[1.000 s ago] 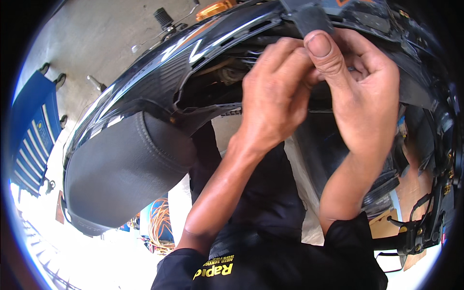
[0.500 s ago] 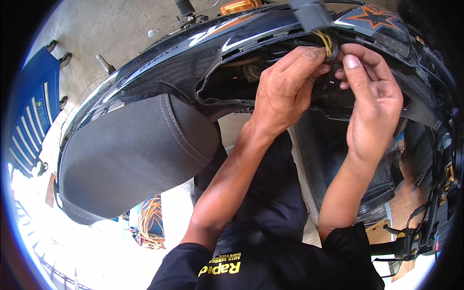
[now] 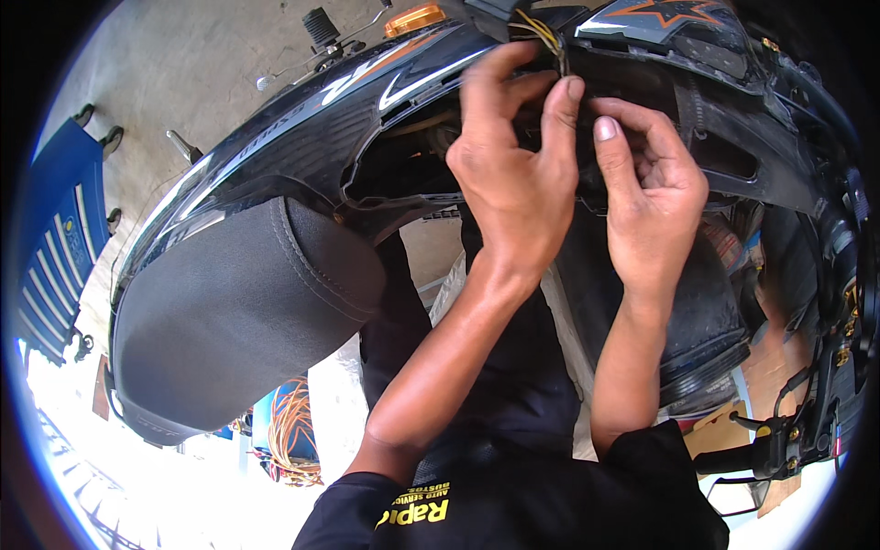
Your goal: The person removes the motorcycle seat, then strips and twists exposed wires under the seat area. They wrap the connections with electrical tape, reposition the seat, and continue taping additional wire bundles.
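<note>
A bundle of yellow and dark wires (image 3: 547, 35) runs down from a dark grey connector block (image 3: 495, 13) over the opened side of a motorcycle (image 3: 316, 137). My left hand (image 3: 518, 174) is at the lower end of these wires. Its thumb tip touches or nearly touches them, while the index finger is raised apart and slightly blurred. Just to the right, my right hand (image 3: 655, 192) has its fingers curled and the thumb close to the index finger. Whatever lies between those fingertips is too small or hidden to make out.
A black padded seat (image 3: 247, 312) fills the left side. Beyond it stands a blue wheeled rack or cart (image 3: 69, 234). Coiled orange cable (image 3: 291, 426) lies below the seat. A handlebar with a lever (image 3: 775, 449) is at the lower right, near cardboard (image 3: 720, 431).
My left hand has loosened its pinch on the wires, index finger lifting away from the thumb. Both hands, the wires and the connector block appear further left as the view shifts.
</note>
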A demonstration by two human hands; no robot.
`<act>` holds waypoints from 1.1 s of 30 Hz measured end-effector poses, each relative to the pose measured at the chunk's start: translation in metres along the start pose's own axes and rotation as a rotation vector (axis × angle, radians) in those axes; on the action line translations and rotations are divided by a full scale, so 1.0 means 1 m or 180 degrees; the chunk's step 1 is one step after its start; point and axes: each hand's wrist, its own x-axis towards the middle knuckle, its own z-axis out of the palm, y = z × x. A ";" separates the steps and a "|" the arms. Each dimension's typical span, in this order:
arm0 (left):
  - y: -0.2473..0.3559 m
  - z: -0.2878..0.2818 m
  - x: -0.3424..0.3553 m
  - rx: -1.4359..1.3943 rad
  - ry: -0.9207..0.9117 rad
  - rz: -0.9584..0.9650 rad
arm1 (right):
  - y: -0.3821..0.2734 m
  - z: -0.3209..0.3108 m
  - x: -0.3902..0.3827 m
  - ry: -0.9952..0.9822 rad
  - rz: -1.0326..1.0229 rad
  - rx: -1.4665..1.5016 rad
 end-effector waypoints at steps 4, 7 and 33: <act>-0.015 -0.004 0.006 -0.0557 -0.0049 -0.0200 | -0.006 0.000 -0.006 0.0020 -0.0357 -0.0282; -0.013 -0.012 0.005 -0.0541 -0.0066 -0.0210 | -0.008 -0.004 -0.019 0.0202 -0.0490 -0.0338; 0.228 -0.381 -0.025 0.0257 -0.1952 0.0233 | 0.074 -0.249 -0.496 0.3586 0.1685 -0.1503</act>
